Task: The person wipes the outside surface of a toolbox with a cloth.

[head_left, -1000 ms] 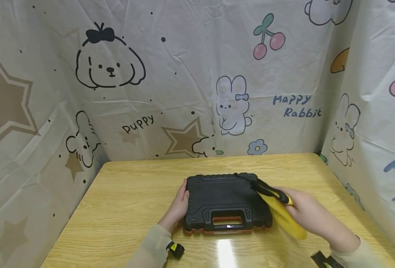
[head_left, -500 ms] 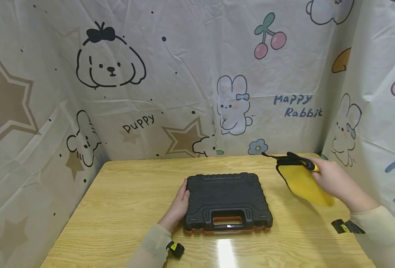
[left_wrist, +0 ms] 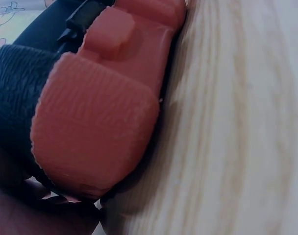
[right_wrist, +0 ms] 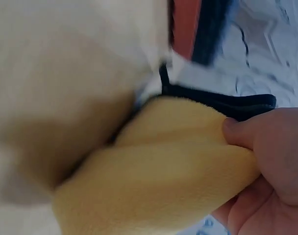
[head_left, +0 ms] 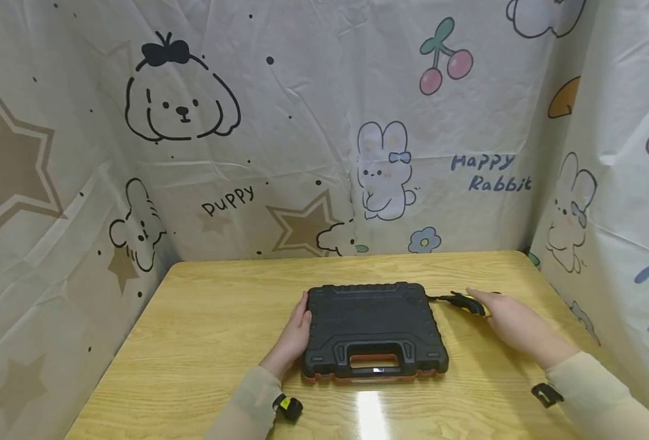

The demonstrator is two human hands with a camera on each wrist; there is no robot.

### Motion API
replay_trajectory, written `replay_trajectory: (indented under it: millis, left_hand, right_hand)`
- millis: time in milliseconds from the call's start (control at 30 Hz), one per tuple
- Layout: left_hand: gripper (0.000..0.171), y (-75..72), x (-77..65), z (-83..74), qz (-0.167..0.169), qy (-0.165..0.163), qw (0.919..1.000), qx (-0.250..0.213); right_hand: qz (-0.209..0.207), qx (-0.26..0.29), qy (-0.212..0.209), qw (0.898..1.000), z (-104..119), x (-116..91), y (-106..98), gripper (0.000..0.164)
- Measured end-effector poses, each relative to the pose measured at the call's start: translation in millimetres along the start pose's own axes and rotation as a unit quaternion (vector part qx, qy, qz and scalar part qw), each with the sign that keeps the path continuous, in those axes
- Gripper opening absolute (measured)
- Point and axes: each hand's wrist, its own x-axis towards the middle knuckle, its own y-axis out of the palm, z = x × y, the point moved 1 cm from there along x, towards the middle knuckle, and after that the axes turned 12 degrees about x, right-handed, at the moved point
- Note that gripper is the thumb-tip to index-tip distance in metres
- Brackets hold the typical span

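A black tool case [head_left: 371, 324] with a red-orange lower shell lies flat on the wooden table, its handle toward the near side. My left hand [head_left: 294, 336] rests against the case's left side, fingers along the edge. In the left wrist view the case's red end [left_wrist: 95, 127] stands close to the wood, with part of the left hand below it. Right of the case, my right hand [head_left: 517, 324] pinches a yellow cloth [right_wrist: 159, 171] with black edging between thumb and fingers. In the head view mostly its black edge shows; the hand hides much of the yellow.
The wooden table [head_left: 214, 342] extends around the case on all sides. A cartoon-printed curtain [head_left: 280, 140] hangs behind the table and along both sides. Black straps with small devices sit on both wrists.
The right hand has carried the cloth off the case's right part, up and outward to the right, then down toward the table beside the case. The left hand and case have stayed put.
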Motion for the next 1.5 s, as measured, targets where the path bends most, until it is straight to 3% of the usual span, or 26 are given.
replay_trajectory:
  millis: [300, 500, 900, 1233, 1367, 1500]
  left_hand:
    - [0.058, -1.3, -1.2, 0.3, 0.0, -0.004, 1.0, 0.0]
    - [0.058, -2.0, -1.2, 0.7, 0.002, 0.0, 1.0, -0.001]
    - [0.058, -1.6, -0.5, 1.3, 0.004, 0.001, 1.0, -0.002]
    - [0.057, -1.0, 3.6, -0.5, -0.002, -0.004, 0.9999, -0.009]
    - [0.056, -2.4, 2.0, -0.3, -0.017, -0.01, 0.9997, -0.014]
    - [0.053, -7.5, -2.2, 0.4, -0.034, -0.002, 0.9994, 0.004]
  right_hand:
    - [0.071, -0.02, -0.014, 0.997, 17.3, -9.6, 36.8, 0.05]
    - [0.114, -0.024, 0.0, 0.993, 20.8, -18.7, 46.8, 0.059]
    - [0.108, -0.018, -0.005, 0.994, 24.7, -33.5, 65.7, 0.067]
    - [0.119, 0.037, 0.026, 0.992, 25.4, -35.8, 69.4, 0.08]
    - [0.155, 0.082, 0.045, 0.983, 24.2, -31.8, 63.4, 0.085]
    - [0.193, 0.106, 0.06, 0.974, 24.5, -23.6, 47.1, 0.076]
